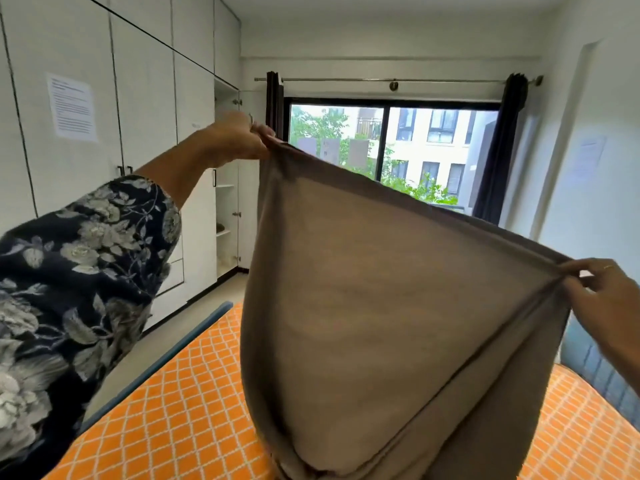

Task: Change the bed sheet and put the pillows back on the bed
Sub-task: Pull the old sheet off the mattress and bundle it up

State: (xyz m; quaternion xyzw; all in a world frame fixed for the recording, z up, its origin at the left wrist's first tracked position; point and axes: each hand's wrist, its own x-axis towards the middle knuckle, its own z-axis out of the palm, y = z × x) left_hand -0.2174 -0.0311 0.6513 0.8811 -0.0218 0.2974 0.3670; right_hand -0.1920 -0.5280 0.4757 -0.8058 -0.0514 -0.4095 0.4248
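Sheet (pixel 398 289) hangs stretched between your two hands above the bed (pixel 166 410), a taupe-brown cloth held up by its top edge so the rest drops in a wide curtain whose lower folds gather on the mattress at the bottom of the view. Your left hand (pixel 239 140) is raised high above the bed, fingers pinching one corner of the sheet; its arm wears a dark floral sleeve (pixel 79 271). Your right hand (pixel 602 292) sits lower, over the right side of the bed, thumb and fingers gripping the other end of the top edge, with a ring showing on one finger. The edge runs taut and slanted down from left hand to right.

The bed shows an orange cover with a white lattice pattern on both sides of the hanging sheet, and a blue frame edge runs along its left side. A blue padded piece (pixel 602 375) stands at the bed's right, under your right wrist. White wardrobes (pixel 145 98) line the wall left of the bed, one door bearing a printed paper (pixel 72 106). Beyond the bed's far end is a window (pixel 391 140) with dark curtains pulled to each side.
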